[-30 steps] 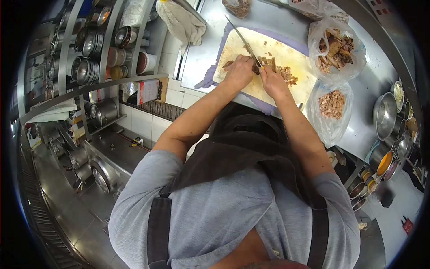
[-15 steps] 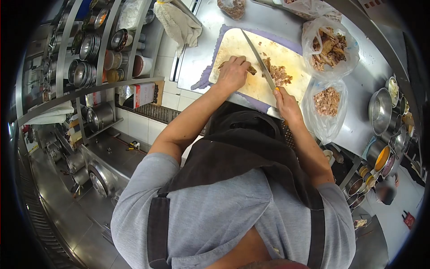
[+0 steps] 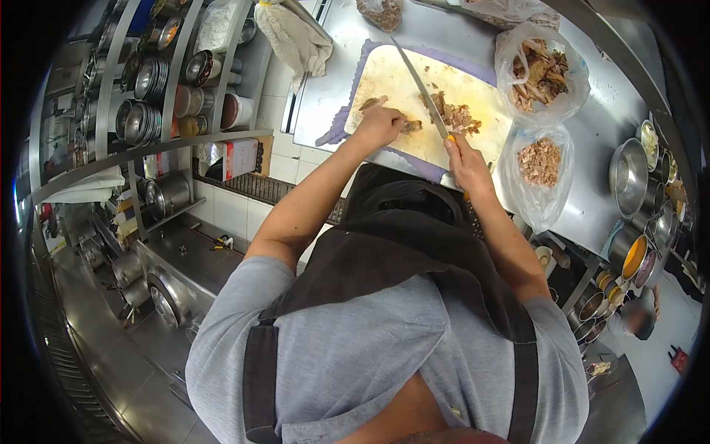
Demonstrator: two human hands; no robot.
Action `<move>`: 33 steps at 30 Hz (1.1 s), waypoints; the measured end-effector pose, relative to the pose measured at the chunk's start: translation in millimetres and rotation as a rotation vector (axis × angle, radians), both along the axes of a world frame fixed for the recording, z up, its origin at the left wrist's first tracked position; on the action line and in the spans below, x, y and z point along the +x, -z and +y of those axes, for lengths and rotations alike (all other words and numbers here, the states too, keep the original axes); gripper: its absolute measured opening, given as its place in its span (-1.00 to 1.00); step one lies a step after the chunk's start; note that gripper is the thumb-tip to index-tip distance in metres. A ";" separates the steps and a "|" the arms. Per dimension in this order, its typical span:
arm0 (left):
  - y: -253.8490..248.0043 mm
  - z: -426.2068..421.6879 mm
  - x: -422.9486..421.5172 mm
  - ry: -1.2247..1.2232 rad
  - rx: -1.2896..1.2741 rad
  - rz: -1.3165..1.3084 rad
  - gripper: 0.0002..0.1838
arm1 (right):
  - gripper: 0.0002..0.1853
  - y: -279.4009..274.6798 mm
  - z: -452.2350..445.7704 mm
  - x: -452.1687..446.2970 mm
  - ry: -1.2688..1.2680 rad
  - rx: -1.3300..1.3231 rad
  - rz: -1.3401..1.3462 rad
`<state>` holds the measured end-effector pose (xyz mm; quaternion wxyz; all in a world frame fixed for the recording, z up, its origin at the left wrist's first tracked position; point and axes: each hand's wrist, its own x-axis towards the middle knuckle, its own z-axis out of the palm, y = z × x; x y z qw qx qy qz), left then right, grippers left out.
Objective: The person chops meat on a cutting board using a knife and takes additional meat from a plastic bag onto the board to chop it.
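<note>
My right hand (image 3: 467,164) is wrapped round the yellow handle of a long kitchen knife (image 3: 420,81). The blade slants up and left across the cream cutting board (image 3: 458,72), beside a heap of chopped cooked meat (image 3: 458,118). On the board's left half, my left hand (image 3: 379,127) has its fingers curled in, pinching a piece of meat (image 3: 411,127) that shows at the fingertips. Another meat piece (image 3: 373,102) lies just beyond the knuckles. A purple cloth (image 3: 342,127) is spread under the board.
To the right stand a plastic bag of larger meat pieces (image 3: 543,78) and a plastic bag of diced meat (image 3: 540,163). Metal bowls (image 3: 629,177) line the far right. A cloth (image 3: 292,37) hangs at left by shelves of dishes (image 3: 151,78). Another person (image 3: 640,314) is at far right.
My left hand has gone from lying over the meat with fingers stretched to curled fingers, uncovering a piece beyond it. My right hand and the knife have shifted slightly left.
</note>
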<state>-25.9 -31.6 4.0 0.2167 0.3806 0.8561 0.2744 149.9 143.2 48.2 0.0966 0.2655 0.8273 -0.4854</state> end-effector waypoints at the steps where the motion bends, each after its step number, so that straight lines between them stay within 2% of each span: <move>1: 5.9 0.2 0.9 -0.018 0.034 0.048 -0.82 | -0.60 -1.4 -1.4 -3.1 -0.001 0.000 -0.001; 5: -7.4 7.3 10.8 -0.039 0.022 -0.056 -0.84 | -0.60 1.9 -4.2 -12.8 -0.049 0.047 0.019; 10: -1.7 10.1 25.1 -0.065 0.159 0.077 -0.85 | -0.60 7.3 -6.4 -17.5 -0.086 0.084 0.064; 19: 2.5 11.6 25.1 -0.061 0.145 0.148 -0.88 | -0.63 13.6 -10.5 -14.8 -0.083 0.101 0.156; 25: 1.0 13.7 24.6 -0.073 0.069 0.131 -0.89 | -0.63 30.7 -9.8 -13.0 -0.144 0.139 0.122; 28: -2.5 12.2 25.0 -0.067 0.062 0.151 -0.89 | -0.63 24.7 -5.2 -11.8 -0.081 0.111 0.133; 32: -6.8 10.9 24.7 -0.064 0.071 0.152 -0.90 | -0.62 15.5 6.6 -5.4 -0.022 0.030 0.009; 33: -8.2 10.6 24.7 -0.061 0.145 0.224 -0.90 | -0.61 14.1 8.1 -4.8 -0.027 -0.003 0.002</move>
